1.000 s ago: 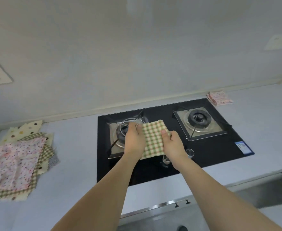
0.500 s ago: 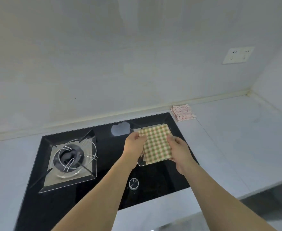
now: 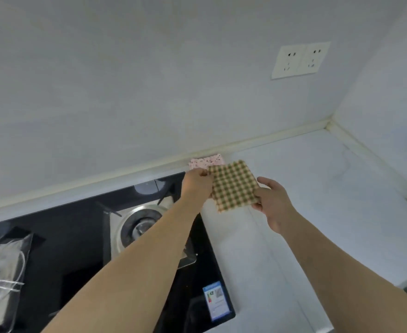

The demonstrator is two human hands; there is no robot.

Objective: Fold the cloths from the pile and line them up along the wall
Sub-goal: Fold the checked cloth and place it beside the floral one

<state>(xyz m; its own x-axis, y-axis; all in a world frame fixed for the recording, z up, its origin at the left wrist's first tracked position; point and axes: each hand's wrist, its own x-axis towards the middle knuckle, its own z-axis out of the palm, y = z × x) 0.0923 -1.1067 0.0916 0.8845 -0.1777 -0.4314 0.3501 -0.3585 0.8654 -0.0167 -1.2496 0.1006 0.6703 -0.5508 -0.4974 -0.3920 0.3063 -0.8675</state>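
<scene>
A folded green-and-cream checked cloth hangs just above the white counter, to the right of the stove. My left hand pinches its left edge. On the cloth's right edge, my right hand holds it with the fingers underneath and the thumb stretched out. A folded pink floral cloth lies against the wall directly behind; the checked cloth covers its front right corner. The pile of unfolded cloths is out of view.
A black glass gas stove with two burners fills the lower left. The white counter runs right to a corner where two walls meet. A double socket sits on the back wall.
Both hands carried the checked cloth from above the stove to the right, over the counter beside the pink cloth. The view swung right, and the pile left the frame.
</scene>
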